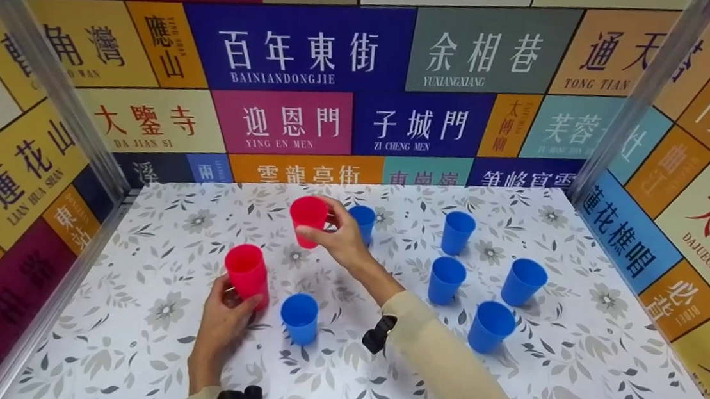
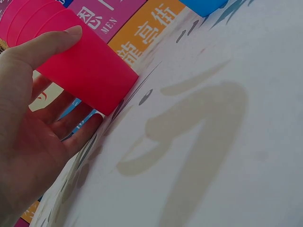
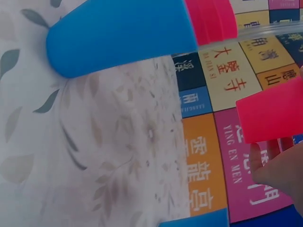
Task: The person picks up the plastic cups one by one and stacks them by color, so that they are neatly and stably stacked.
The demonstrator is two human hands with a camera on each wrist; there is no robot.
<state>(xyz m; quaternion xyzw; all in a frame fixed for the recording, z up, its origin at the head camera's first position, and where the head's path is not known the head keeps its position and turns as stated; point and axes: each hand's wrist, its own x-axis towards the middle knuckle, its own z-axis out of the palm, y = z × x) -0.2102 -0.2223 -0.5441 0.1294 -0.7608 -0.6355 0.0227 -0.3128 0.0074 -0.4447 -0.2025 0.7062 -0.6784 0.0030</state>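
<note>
My left hand (image 1: pixel 222 316) grips a stack of nested red plastic cups (image 1: pixel 247 273) at the left of the table; in the left wrist view several rims (image 2: pixel 35 21) show and the base is right at the tabletop. Further back, my right hand (image 1: pixel 346 240) holds a single red cup (image 1: pixel 307 218), mouth up, thumb on its near side. In the right wrist view this red cup (image 3: pixel 272 111) appears above the tabletop. A blue cup (image 1: pixel 299 320) stands upright just right of the stack. Another blue cup (image 1: pixel 362 221) is partly hidden behind my right hand.
Several more blue cups (image 1: pixel 447 281) stand upright and apart on the right side of the table. The white floral tabletop (image 1: pixel 143 348) meets walls covered with coloured name signs (image 1: pixel 304 47). Clear upright strips (image 1: pixel 639 109) mark the back corners.
</note>
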